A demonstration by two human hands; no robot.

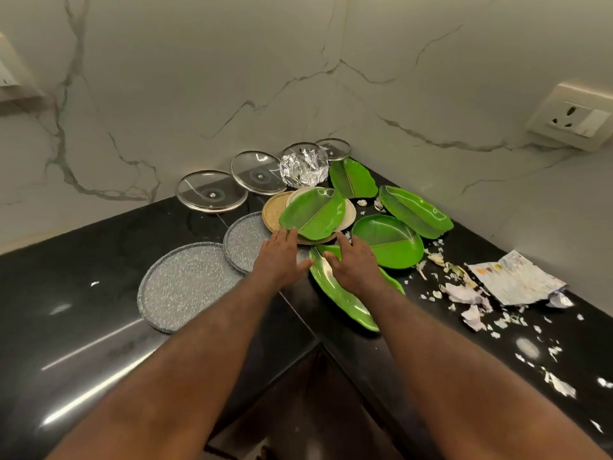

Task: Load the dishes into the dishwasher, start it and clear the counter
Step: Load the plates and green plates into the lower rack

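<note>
Left hand [278, 257] outstretched flat, right hand [352, 264] likewise

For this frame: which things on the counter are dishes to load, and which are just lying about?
Dishes: green leaf plates, grey round plates, glass lids, beige plate.
Lying about: foil ball, crumpled paper, scattered scraps.

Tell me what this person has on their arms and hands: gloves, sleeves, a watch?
Nothing that shows. The left hand and right hand are ungloved, and both forearms are uncovered to the picture's edge: no sleeve, watch or bracelet in view.
</note>
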